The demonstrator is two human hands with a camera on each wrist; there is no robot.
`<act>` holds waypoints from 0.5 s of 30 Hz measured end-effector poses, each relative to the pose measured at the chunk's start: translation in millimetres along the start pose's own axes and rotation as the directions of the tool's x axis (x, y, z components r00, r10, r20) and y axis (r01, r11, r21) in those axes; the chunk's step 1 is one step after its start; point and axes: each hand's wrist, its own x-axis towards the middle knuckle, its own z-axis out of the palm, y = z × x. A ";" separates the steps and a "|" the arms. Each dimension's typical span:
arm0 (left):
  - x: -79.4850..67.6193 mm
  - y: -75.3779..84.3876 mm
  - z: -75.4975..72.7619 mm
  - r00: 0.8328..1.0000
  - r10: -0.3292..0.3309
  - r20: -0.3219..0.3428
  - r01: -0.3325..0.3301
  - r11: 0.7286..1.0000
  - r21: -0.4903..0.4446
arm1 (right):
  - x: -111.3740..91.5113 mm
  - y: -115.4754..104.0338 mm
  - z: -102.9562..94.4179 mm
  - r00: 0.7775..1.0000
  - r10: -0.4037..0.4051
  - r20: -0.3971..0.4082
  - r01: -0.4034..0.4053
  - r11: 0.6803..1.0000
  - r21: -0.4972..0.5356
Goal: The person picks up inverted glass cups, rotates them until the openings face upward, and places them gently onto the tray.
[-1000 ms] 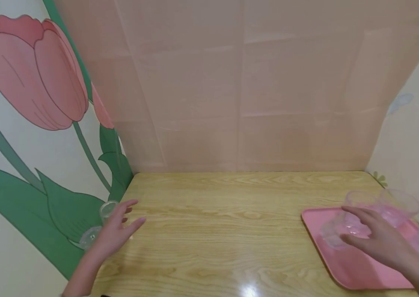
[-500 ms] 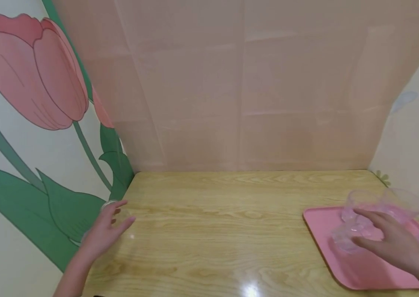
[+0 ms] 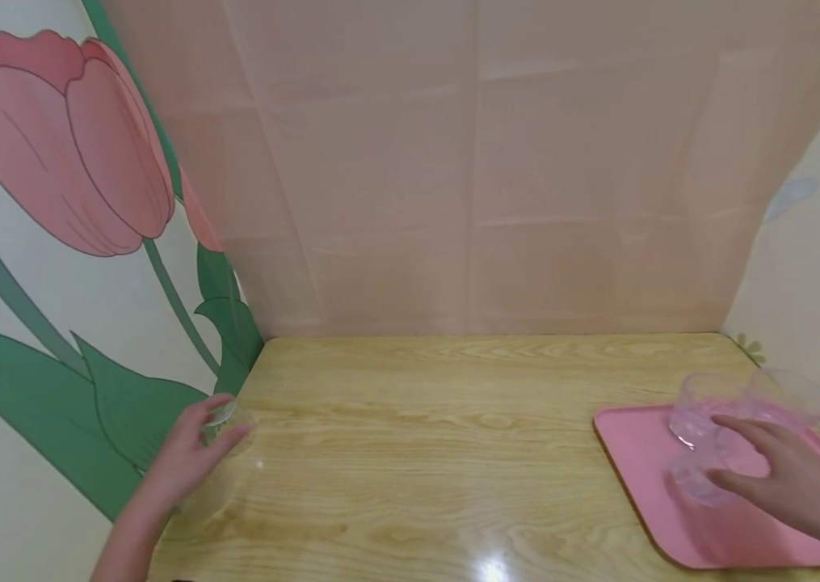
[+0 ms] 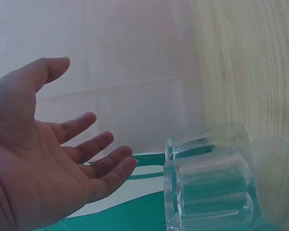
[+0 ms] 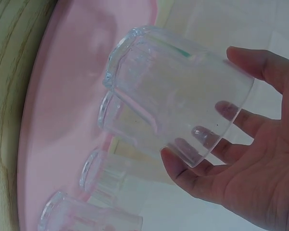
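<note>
My right hand [image 3: 788, 477] holds a clear drinking glass [image 5: 178, 91] near its rim, thumb on one side and fingers on the other. The glass tilts above a pink tray [image 3: 635, 469], its thick base towards the tray. My left hand [image 4: 62, 149] is at the table's left edge, fingers spread and loosely bent, holding nothing. Close to its fingertips, two clear glasses [image 4: 216, 187] stand upside down on the table, apart from the hand in the left wrist view. One glass [image 3: 224, 414] partly shows behind the left hand in the head view.
Several other clear glasses [image 5: 108, 178] stand upright on the tray. The wood-grain table [image 3: 424, 453] spans between the hands. A pinkish sheet [image 3: 468, 178] hangs at the back, with flower-printed walls [image 3: 60, 145] on both sides.
My left hand has drifted left and slightly down beside the upside-down glasses. My right hand has moved to the right over the tray, carrying the glass with it.
</note>
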 end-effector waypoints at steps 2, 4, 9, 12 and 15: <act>-1.1 -2.4 -1.8 1.000 -0.016 0.006 0.016 1.000 0.014 | -1.5 3.1 0.1 1.000 -0.001 -0.002 0.001 1.000 -0.005; -1.7 -5.0 -3.4 0.999 -0.036 0.013 0.036 0.999 0.033 | -2.8 6.2 -0.6 1.000 0.011 0.009 -0.011 1.000 -0.013; -1.5 -12.0 -6.2 0.998 -0.055 0.014 0.054 0.996 0.067 | -3.5 13.8 -3.1 0.999 0.037 0.029 -0.036 0.999 -0.037; -2.0 -15.0 -7.6 0.999 -0.052 0.000 0.051 0.994 0.093 | -4.0 16.5 -4.2 0.999 0.043 0.029 -0.042 0.998 -0.045; -2.3 -17.9 -8.9 0.998 -0.054 -0.009 0.055 0.992 0.113 | -5.1 17.3 -5.2 0.999 0.039 0.017 -0.038 0.997 -0.062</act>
